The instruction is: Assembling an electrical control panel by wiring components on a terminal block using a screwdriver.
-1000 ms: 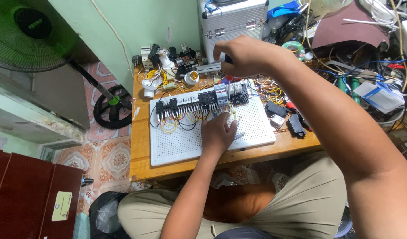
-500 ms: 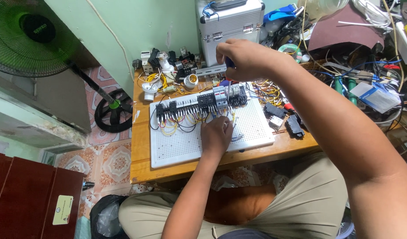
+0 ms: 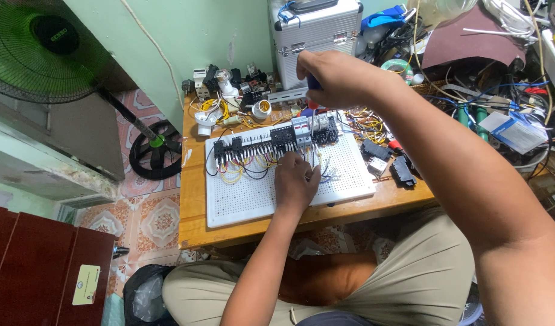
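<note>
A white perforated board (image 3: 253, 196) lies on a small wooden table (image 3: 193, 199). A row of black and grey electrical modules (image 3: 277, 140) with yellow, black and white wires runs along its far part. My left hand (image 3: 294, 182) rests on the board just below the modules, fingers pinching thin wires. My right hand (image 3: 333, 77) is raised above the right end of the row, shut on a screwdriver with a dark blue and red handle (image 3: 312, 90), its tip pointing down at the modules.
A silver metal case (image 3: 317, 27) stands at the back of the table among loose sockets and parts (image 3: 229, 96). A cluttered heap of cables and tools (image 3: 501, 90) fills the right. A green floor fan (image 3: 36, 48) stands left; a dark red cabinet (image 3: 30, 265) lower left.
The view has shifted slightly. My right hand with the screwdriver stays above the modules, and my left hand stays on the wires with only small movement.
</note>
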